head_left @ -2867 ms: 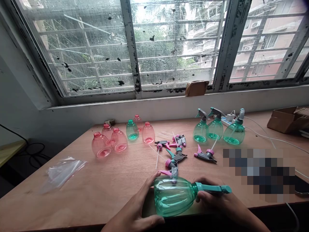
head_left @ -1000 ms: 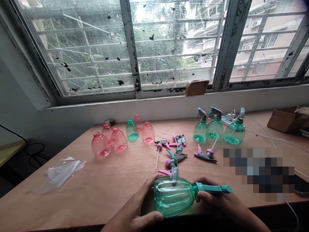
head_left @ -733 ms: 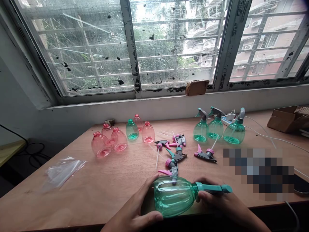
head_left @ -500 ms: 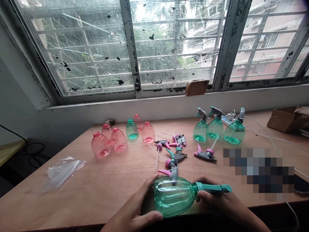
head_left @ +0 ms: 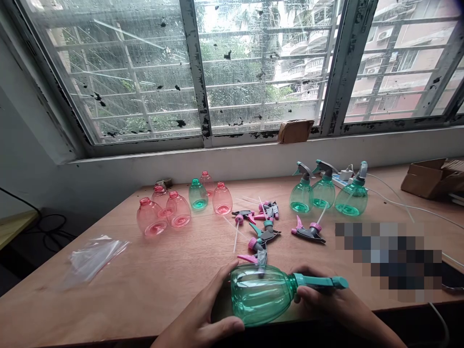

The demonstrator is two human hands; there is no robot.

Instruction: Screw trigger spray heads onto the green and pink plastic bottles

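A green see-through spray bottle (head_left: 259, 292) lies on its side at the near edge of the wooden table (head_left: 163, 270), its teal spray head (head_left: 321, 282) pointing right. My left hand (head_left: 203, 314) cups the bottle's base, fingers curled round it. My right hand (head_left: 326, 299) is wrapped round the neck and spray head. Just beyond the bottle lie several loose pink and teal spray heads (head_left: 266, 232) with thin white tubes.
Several empty pink bottles (head_left: 165, 212) and one green bottle (head_left: 197, 195) stand at the back left. Three green bottles with spray heads fitted (head_left: 326, 193) stand back right, near white cables. A clear plastic bag (head_left: 92, 256) lies left. A cardboard box (head_left: 431, 179) sits far right.
Almost nothing has moved. The bottle stays on its side in both hands; my left thumb has shifted slightly on the bottle's base.
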